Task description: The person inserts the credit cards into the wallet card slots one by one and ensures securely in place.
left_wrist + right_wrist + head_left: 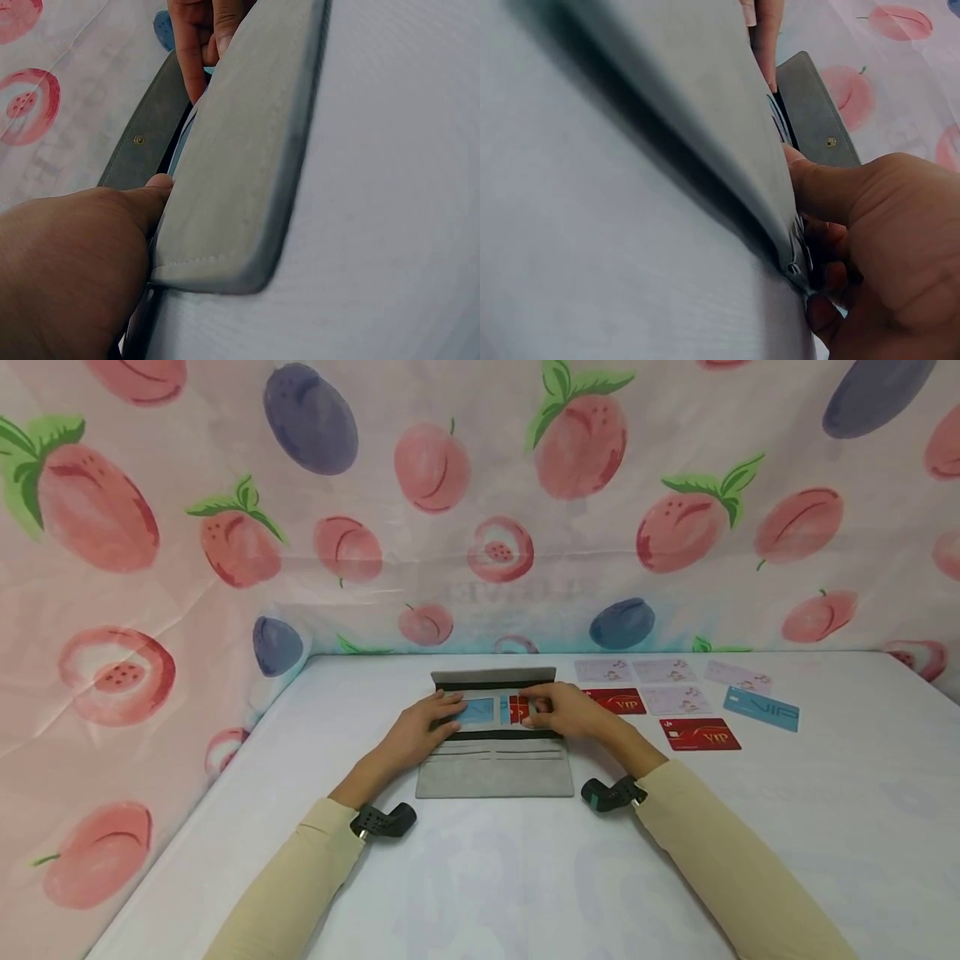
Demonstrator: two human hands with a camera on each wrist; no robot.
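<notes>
Now red, blue cards (477, 712) in wallet (495, 778); L grip (422, 727) spread, R grip (568, 710) clamping it.

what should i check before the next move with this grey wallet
1. Grey wallet unfolded on the table: ok.
2. Flap clear of the middle section: ok, it lies beyond it.
3. Left hand on the wallet: ok, at the left of the middle section.
4. Right hand at the red card inside: ok, but a firm pinch: cannot tell.
5. Red card fully seated: cannot tell, the fingers cover part of that area.
6. Space right of the wallet free of cards: not ok, red, blue and pale cards lie there.
</notes>
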